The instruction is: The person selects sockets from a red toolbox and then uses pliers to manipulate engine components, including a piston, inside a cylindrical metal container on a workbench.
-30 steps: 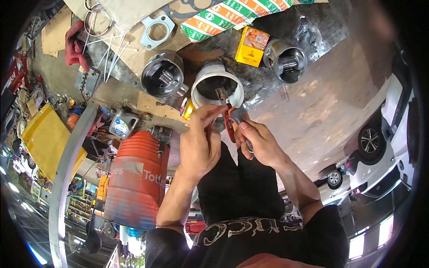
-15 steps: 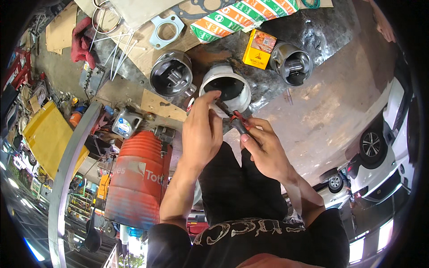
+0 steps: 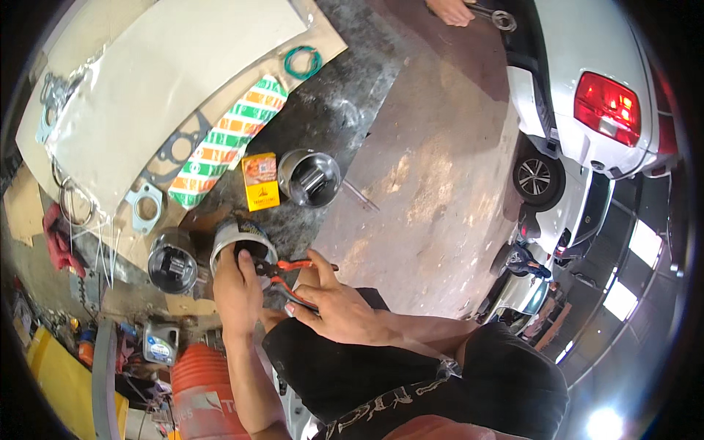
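Observation:
A pale grey piston (image 3: 253,229) lies at the table's near edge with its hollow end toward me. My left hand (image 3: 238,293) closes over its rim, fingertips reaching into the opening; part of its grip is hidden. Closed round pliers with red-and-black handles, my right hand (image 3: 339,312) is just right of the piston. The pliers (image 3: 274,270) have their handles spread apart, and their jaws point into the piston's mouth beside my left fingers. What the jaws touch cannot be made out. Two more metal pistons stand close by, one to the left (image 3: 173,268) and one farther right (image 3: 312,180).
Beyond the pistons lie a yellow box (image 3: 260,182), a striped package (image 3: 231,143), a flat gasket (image 3: 145,208) and a green ring coil (image 3: 302,63). A red drum (image 3: 205,389) stands lower left. Another person's hand (image 3: 451,10) holds a metal part at the top. Cars are parked right.
My view has swung right, bringing more cars and another person's hand into sight. The pliers' handles are spread wider, and my left fingers reach deeper into the piston's mouth.

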### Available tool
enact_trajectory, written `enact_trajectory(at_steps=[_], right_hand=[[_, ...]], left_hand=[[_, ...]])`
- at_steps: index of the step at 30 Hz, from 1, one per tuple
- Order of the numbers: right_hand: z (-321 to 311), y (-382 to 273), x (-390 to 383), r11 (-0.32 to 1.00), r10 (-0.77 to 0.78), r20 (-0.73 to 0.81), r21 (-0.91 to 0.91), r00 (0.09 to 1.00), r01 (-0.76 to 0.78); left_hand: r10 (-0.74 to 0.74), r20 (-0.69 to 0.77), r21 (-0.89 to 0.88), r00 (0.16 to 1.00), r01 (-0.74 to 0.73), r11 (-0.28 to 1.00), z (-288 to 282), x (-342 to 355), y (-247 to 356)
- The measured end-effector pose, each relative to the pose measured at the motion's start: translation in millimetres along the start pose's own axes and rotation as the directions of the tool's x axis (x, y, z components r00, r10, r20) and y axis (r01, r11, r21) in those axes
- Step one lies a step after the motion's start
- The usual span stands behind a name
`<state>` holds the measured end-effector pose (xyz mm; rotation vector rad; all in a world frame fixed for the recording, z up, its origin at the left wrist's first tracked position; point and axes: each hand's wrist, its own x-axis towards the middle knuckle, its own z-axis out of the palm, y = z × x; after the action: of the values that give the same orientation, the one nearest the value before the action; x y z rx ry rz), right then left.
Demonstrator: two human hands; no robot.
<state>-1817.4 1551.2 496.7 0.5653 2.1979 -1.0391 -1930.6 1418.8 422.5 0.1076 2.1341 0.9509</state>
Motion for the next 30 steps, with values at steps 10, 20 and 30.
enact_trajectory(at_steps=[10, 20, 30], right_hand=[[-4.1, 9.3, 0.3, 0.990, 0.045, 0.068, 0.129, 0.997, -0.053], [9.1, 11.3, 2.8, 0.999, -0.013, 0.022, 0.036, 1.000, 0.012], [4.3, -4.5, 7.8, 1.000, -0.018, -0.041, -0.007, 0.999, 0.018]], left_hand=[[0.000, 0.212, 0.024, 0.977, -0.005, 1.000, -13.7, -62.3, 8.3], [0.252, 0.148, -0.013, 0.956, -0.253, 0.967, -0.2, -67.3, -12.3], [0.197, -0.073, -0.144, 0.978, -0.206, 0.968, -9.3, -40.9, -17.3]])
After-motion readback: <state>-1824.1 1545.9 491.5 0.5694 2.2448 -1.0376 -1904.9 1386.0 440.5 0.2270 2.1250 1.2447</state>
